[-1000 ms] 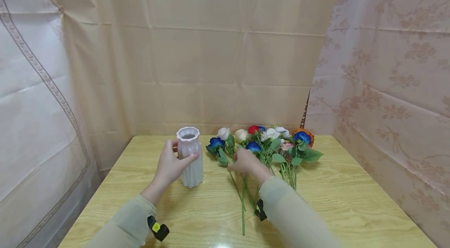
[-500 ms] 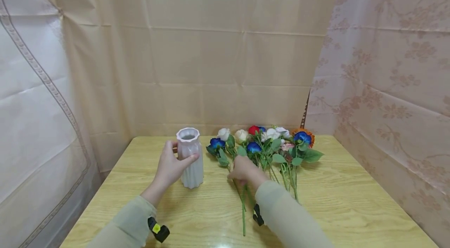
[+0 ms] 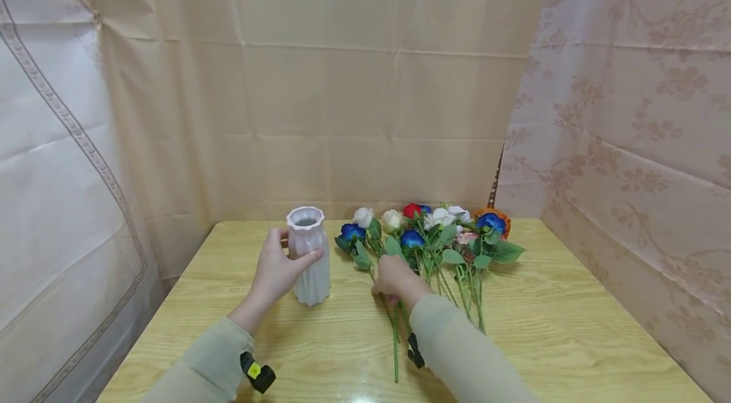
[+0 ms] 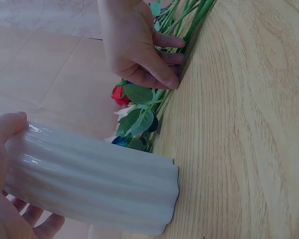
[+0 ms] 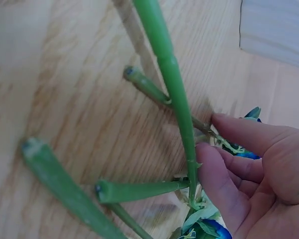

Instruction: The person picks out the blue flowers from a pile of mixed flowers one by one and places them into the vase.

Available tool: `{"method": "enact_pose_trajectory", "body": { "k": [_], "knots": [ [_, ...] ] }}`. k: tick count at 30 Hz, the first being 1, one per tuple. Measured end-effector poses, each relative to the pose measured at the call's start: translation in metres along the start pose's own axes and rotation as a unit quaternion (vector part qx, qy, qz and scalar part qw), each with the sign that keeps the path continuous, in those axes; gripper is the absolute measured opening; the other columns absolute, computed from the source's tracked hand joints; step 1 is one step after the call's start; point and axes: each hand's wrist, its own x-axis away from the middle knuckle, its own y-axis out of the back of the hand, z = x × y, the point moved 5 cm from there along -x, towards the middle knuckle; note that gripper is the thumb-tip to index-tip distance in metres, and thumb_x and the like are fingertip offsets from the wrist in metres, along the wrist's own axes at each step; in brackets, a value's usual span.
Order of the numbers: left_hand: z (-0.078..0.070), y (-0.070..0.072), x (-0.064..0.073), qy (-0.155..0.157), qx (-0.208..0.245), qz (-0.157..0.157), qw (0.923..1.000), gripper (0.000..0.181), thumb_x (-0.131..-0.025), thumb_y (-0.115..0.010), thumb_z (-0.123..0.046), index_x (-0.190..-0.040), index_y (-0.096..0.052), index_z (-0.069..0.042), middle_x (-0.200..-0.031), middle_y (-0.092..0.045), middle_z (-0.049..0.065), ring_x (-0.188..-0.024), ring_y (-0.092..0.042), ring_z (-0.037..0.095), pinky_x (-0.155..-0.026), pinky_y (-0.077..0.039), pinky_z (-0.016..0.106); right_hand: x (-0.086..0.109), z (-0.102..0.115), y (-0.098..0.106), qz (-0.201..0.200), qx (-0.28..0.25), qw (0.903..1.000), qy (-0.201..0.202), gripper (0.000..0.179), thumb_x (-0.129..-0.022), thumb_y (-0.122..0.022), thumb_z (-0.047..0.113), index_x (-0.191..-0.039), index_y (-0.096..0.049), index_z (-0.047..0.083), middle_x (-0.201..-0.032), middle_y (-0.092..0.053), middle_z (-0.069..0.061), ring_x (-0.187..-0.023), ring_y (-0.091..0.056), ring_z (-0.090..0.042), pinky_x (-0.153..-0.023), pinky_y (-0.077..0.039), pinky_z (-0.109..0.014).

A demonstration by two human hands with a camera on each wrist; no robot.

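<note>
Beige cloth (image 3: 365, 105) backs the worktop (image 3: 571, 327), where the left hand (image 3: 276, 268) holds the vase (image 3: 311, 276) upright while the right hand (image 3: 396, 277) — whether pinching, I cannot tell — is nearest the flower stems (image 5: 175, 89), which run lengthwise under it toward blooms (image 3: 440, 219) beyond.

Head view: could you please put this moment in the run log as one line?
left hand: holds glossy white fluted vase | right hand: fingers at green flower stems | vase: mouth up
</note>
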Motion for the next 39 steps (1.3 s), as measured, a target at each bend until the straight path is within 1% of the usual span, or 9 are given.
{"method": "enact_pose_trajectory", "body": {
  "k": [4, 10, 19, 24, 28, 31, 35, 39],
  "knots": [
    [0.0004, 0.0001, 0.0000, -0.001, 0.000, -0.002, 1.0000, 0.082, -0.082, -0.085, -0.048, -0.136, -0.041, -0.005, -0.134, -0.050, 0.014, -0.122, -0.051, 0.034, -0.095, -0.052, 0.054, -0.0014, 0.0003, -0.0019, 0.004, 0.003, 0.9999, -0.013, 0.025, -0.083, -0.080, 0.005, -0.065, -0.063, 0.002, -0.051, -0.064, -0.011, -0.043, -0.065, -0.023, -0.046, -0.055, -0.029],
    [0.0012, -0.0004, -0.0004, -0.006, 0.002, -0.002, 1.0000, 0.082, -0.082, -0.085, -0.048, -0.136, -0.041, -0.005, -0.134, -0.050, 0.015, -0.122, -0.051, 0.034, -0.096, -0.051, 0.054, -0.0025, 0.0022, -0.0042, 0.002, 0.015, 0.9997, -0.021, 0.024, -0.083, -0.076, -0.001, -0.064, -0.062, 0.001, -0.048, -0.062, -0.010, -0.041, -0.064, -0.021, -0.042, -0.054, -0.029],
    [0.0012, -0.0010, -0.0006, -0.005, 0.000, 0.000, 1.0000, 0.083, -0.082, -0.084, -0.049, -0.137, -0.041, -0.005, -0.134, -0.050, 0.015, -0.122, -0.051, 0.035, -0.096, -0.051, 0.054, -0.0046, 0.0034, -0.0074, 0.017, 0.024, 0.9989, -0.037, 0.022, -0.090, -0.067, -0.004, -0.069, -0.062, 0.000, -0.050, -0.063, -0.010, -0.042, -0.065, -0.022, -0.043, -0.055, -0.032],
    [0.0011, -0.0014, -0.0009, -0.004, 0.004, -0.002, 1.0000, 0.083, -0.081, -0.085, -0.048, -0.137, -0.041, -0.004, -0.134, -0.050, 0.015, -0.123, -0.051, 0.034, -0.097, -0.051, 0.054, -0.0060, 0.0027, -0.0080, 0.021, 0.025, 0.9987, -0.040, 0.024, -0.092, -0.066, -0.002, -0.068, -0.063, 0.000, -0.050, -0.063, -0.009, -0.042, -0.065, -0.021, -0.043, -0.055, -0.031],
    [0.0010, -0.0015, -0.0016, -0.007, 0.004, -0.001, 1.0000, 0.084, -0.082, -0.084, -0.049, -0.137, -0.041, -0.003, -0.135, -0.049, 0.016, -0.123, -0.050, 0.035, -0.098, -0.050, 0.054, -0.0056, 0.0009, -0.0077, 0.024, 0.001, 0.9989, -0.040, 0.024, -0.093, -0.066, -0.001, -0.069, -0.064, 0.000, -0.051, -0.063, -0.010, -0.043, -0.065, -0.022, -0.045, -0.056, -0.031],
    [0.0014, -0.0019, -0.0020, -0.008, 0.002, 0.000, 1.0000, 0.084, -0.082, -0.084, -0.049, -0.137, -0.041, -0.004, -0.134, -0.049, 0.015, -0.123, -0.050, 0.034, -0.097, -0.050, 0.054, -0.0046, -0.0010, -0.0072, 0.021, -0.039, 0.9983, -0.039, 0.022, -0.093, -0.066, -0.001, -0.071, -0.063, -0.001, -0.053, -0.063, -0.012, -0.044, -0.066, -0.024, -0.045, -0.056, -0.033],
    [0.0022, -0.0018, -0.0018, -0.005, 0.003, -0.001, 1.0000, 0.083, -0.082, -0.085, -0.049, -0.137, -0.041, -0.005, -0.134, -0.049, 0.014, -0.122, -0.050, 0.034, -0.097, -0.051, 0.054, -0.0029, -0.0031, -0.0068, 0.020, -0.089, 0.9951, -0.038, 0.019, -0.091, -0.069, -0.001, -0.073, -0.063, -0.003, -0.056, -0.064, -0.016, -0.044, -0.066, -0.025, -0.045, -0.057, -0.035],
    [0.0022, -0.0013, -0.0013, -0.005, 0.003, -0.002, 1.0000, 0.082, -0.082, -0.085, -0.048, -0.136, -0.041, -0.005, -0.133, -0.049, 0.014, -0.122, -0.050, 0.034, -0.097, -0.051, 0.054, -0.0021, -0.0044, -0.0073, 0.021, -0.102, 0.9939, -0.036, 0.020, -0.089, -0.072, 0.002, -0.072, -0.063, -0.003, -0.057, -0.064, -0.016, -0.043, -0.065, -0.025, -0.046, -0.057, -0.035]
  ]
}}
